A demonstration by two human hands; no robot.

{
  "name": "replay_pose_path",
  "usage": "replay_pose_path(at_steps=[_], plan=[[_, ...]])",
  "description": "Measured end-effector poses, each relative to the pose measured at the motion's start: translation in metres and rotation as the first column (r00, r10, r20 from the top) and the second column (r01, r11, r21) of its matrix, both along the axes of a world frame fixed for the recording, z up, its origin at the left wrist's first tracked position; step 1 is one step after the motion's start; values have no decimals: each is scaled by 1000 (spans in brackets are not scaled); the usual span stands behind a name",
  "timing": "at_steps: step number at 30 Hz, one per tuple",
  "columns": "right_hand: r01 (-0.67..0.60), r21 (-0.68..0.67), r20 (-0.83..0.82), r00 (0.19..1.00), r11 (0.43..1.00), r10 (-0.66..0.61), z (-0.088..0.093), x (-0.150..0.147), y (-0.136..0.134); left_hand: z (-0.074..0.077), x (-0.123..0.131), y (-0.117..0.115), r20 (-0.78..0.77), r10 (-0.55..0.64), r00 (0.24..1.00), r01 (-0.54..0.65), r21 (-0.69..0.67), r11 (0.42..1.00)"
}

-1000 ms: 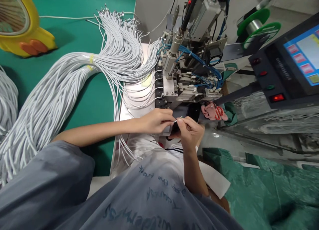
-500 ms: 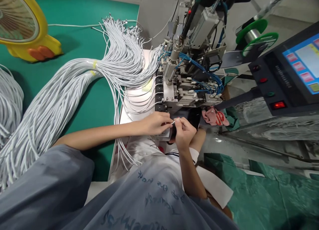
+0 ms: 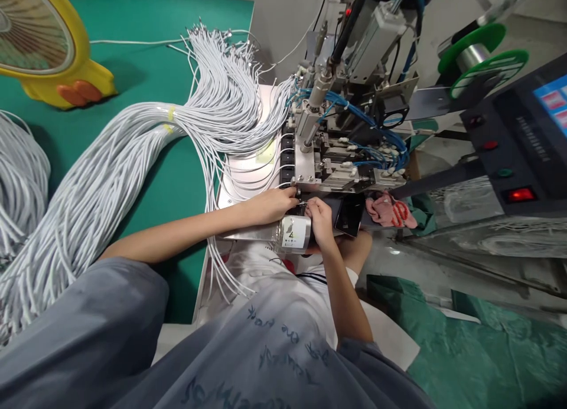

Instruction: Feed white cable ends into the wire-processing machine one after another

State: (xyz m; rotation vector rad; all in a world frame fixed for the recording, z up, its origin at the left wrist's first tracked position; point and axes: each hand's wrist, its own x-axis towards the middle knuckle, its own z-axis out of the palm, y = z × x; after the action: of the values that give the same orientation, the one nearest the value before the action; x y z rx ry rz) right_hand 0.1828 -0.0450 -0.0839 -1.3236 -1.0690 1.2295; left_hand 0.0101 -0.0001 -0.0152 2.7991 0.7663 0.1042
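My left hand [image 3: 278, 205] is closed at the near end of the row of black slots [image 3: 287, 159], its fingertips pinched on the end of a white cable. Just to its right, my right hand [image 3: 319, 215] is closed too, its fingertips at a small thin piece between the hands, too small to make out. White cables [image 3: 257, 182] curve into the slots of the metal machine [image 3: 334, 172]. Below my hands sits a clear and silver box with a white label [image 3: 294, 233]. A thick bundle of white cables [image 3: 133, 134] lies to the left.
A yellow fan [image 3: 84, 43] stands on the green table mat [image 3: 146, 61] at the upper left. At the right are a control panel [image 3: 505, 143], a green spool [image 3: 472, 58] and a pink cloth [image 3: 385, 210]. A dark phone-like object [image 3: 351, 215] lies beside my right hand.
Both hands have moved up toward the machine's near slots, and the labelled box is now uncovered. The head view has shifted slightly, moving the machine and panel rightward in the picture.
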Motion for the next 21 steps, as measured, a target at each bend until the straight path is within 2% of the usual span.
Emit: replay_pose_path(at_steps=[4, 8, 14, 21], plan=[[-21, -1, -41, 999, 1000, 21, -5, 2, 1, 1, 0, 1, -16, -12, 1000, 12, 38, 999], [-18, 7, 12, 1000, 1000, 17, -7, 3, 1, 3, 0, 1, -87, -39, 995, 50, 122, 991], [0, 66, 107, 994, 998, -7, -7, 0, 2, 5, 0, 1, -95, -68, 993, 82, 147, 986], [118, 138, 228, 962, 983, -148, -5, -8, 6, 16, -10, -3, -130, 94, 987, -80, 106, 991]])
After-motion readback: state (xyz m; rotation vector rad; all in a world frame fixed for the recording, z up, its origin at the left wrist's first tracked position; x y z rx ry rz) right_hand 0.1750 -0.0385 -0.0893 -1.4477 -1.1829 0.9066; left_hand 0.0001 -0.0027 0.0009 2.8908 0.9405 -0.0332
